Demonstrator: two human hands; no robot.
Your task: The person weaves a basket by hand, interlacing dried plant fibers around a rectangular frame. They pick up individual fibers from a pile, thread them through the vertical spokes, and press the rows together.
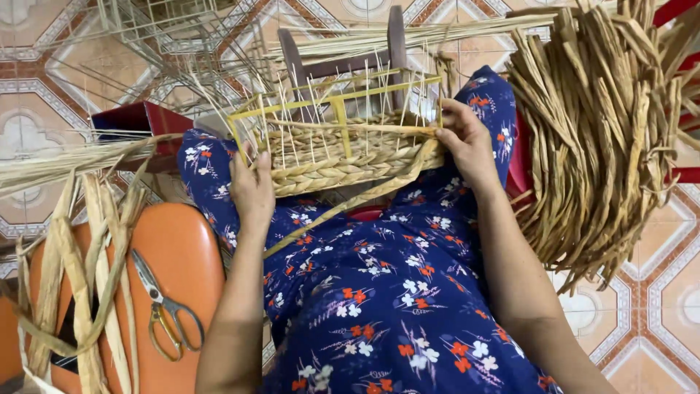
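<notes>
Straw-coloured braid climbs the half-woven basket (343, 149), which rests on the person's lap over a yellow wire frame (339, 102). The left hand (251, 186) grips the basket's near left corner, fingers curled shut on the braided wall. The right hand (463, 138) pinches a flat reed strand (350, 201) at the right edge. Weaving well likely means keeping that strand taut and snug against the row below. Scissors (166, 310) lie on an orange stool (186, 248) to the left; a dried reed bundle (605, 124) hangs at the right.

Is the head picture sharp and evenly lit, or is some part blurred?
Head view: soft, even light, no glare; the half-woven basket and both hands, left hand and right hand, are fairly sharp; the thin upright stakes look slightly smeared.
</notes>
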